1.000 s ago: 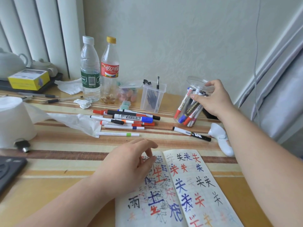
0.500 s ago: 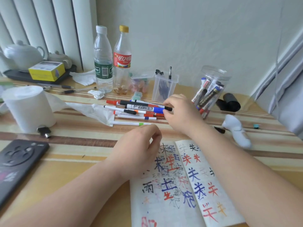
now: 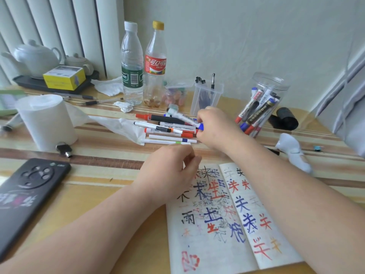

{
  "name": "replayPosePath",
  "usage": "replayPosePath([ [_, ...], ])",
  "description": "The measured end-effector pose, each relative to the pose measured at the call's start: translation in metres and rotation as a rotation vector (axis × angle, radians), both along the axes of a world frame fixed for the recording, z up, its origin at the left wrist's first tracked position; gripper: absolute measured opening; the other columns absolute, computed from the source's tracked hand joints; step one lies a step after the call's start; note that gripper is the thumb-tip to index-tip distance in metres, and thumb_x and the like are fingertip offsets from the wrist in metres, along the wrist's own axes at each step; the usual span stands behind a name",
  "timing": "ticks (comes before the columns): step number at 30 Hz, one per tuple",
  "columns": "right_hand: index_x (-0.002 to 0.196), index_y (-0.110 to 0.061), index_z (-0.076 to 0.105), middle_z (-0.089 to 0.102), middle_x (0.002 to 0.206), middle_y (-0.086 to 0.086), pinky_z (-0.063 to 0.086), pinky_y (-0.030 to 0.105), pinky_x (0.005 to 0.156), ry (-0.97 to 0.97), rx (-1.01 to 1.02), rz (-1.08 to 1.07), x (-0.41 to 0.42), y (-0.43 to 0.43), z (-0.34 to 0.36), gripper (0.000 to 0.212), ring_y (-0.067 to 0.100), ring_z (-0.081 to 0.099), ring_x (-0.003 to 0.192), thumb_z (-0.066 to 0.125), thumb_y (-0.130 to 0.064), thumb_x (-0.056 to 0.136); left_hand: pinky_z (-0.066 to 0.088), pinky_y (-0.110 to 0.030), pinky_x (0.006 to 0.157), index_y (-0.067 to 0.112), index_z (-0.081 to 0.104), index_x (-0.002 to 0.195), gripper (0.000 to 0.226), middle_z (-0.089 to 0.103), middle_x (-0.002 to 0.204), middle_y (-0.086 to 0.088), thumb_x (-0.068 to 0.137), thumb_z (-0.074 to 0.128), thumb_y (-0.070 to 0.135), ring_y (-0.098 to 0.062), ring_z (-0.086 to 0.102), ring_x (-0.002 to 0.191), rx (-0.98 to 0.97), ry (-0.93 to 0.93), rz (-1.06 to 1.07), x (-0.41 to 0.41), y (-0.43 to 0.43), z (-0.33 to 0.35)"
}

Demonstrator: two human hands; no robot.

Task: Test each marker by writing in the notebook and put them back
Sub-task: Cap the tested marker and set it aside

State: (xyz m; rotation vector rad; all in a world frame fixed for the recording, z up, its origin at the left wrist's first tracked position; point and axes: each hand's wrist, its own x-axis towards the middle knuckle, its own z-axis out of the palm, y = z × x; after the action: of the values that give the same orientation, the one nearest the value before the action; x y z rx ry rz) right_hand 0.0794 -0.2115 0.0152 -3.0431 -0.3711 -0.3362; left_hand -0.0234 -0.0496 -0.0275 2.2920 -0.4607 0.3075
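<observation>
An open notebook [image 3: 227, 220] covered in black, red and blue characters lies at the front of the table. Behind it several loose markers [image 3: 167, 129] lie in a pile. My right hand [image 3: 214, 127] reaches into the pile and grips a white marker with a blue cap [image 3: 187, 118], its far end lifted. My left hand [image 3: 169, 173] rests at the notebook's top left corner with its fingers loosely curled and nothing in them. A clear plastic jar [image 3: 264, 99] holding several markers stands at the back right.
A toilet paper roll [image 3: 46, 121] with a loose tissue stands at left, a black phone [image 3: 25, 196] at front left. Two bottles [image 3: 143, 64], a clear pen box [image 3: 207, 95], a teapot tray [image 3: 49, 84], a black cylinder [image 3: 284, 118] and a white object [image 3: 294, 155] ring the work area.
My right hand left the jar, crossed left to the marker pile and took hold of the blue-capped marker. The left hand curled slightly at the notebook corner. The camera view shifted.
</observation>
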Motion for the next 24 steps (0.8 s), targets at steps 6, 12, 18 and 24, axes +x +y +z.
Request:
replayPosePath([
  [6, 0.084, 0.001, 0.065, 0.074, 0.083, 0.023, 0.064, 0.039, 0.065, 0.399, 1.070, -0.159, -0.068, -0.027, 0.020, 0.005, 0.029, 0.075, 0.069, 0.068, 0.001, 0.088, 0.051, -0.031, 0.067, 0.030, 0.063, 0.097, 0.013, 0.061, 0.084, 0.019, 0.094, 0.062, 0.042, -0.004, 0.059, 0.072, -0.006, -0.021, -0.053, -0.001, 0.002, 0.002],
  [12, 0.080, -0.010, 0.069, 0.046, 0.056, 0.009, 0.027, 0.023, 0.038, 0.608, 1.309, 0.028, -0.128, -0.048, 0.008, 0.014, 0.018, 0.042, 0.046, 0.081, -0.017, 0.078, 0.053, -0.034, 0.070, 0.031, 0.063, 0.108, 0.039, 0.061, 0.095, 0.017, 0.085, 0.063, 0.062, -0.006, 0.060, 0.080, 0.039, -0.069, -0.203, -0.009, -0.005, 0.006],
  [18, 0.075, -0.013, 0.063, 0.050, 0.057, 0.007, 0.019, 0.018, 0.037, 0.599, 1.807, 0.096, -0.140, -0.037, -0.013, 0.012, 0.014, 0.041, 0.042, 0.073, -0.020, 0.074, 0.041, -0.033, 0.059, 0.018, 0.057, 0.084, 0.049, 0.050, 0.068, 0.009, 0.096, 0.039, 0.062, -0.012, 0.047, 0.064, 0.051, -0.159, -0.305, -0.015, -0.010, 0.008],
  [24, 0.071, -0.017, 0.050, 0.048, 0.053, 0.004, 0.018, 0.015, 0.036, 0.577, 1.802, 0.106, -0.142, -0.038, -0.019, 0.024, 0.011, 0.038, 0.037, 0.067, -0.022, 0.085, 0.037, -0.026, 0.059, 0.019, 0.055, 0.091, 0.038, 0.046, 0.067, 0.015, 0.100, 0.040, 0.053, -0.006, 0.047, 0.064, 0.013, -0.130, -0.363, -0.019, -0.010, 0.013],
])
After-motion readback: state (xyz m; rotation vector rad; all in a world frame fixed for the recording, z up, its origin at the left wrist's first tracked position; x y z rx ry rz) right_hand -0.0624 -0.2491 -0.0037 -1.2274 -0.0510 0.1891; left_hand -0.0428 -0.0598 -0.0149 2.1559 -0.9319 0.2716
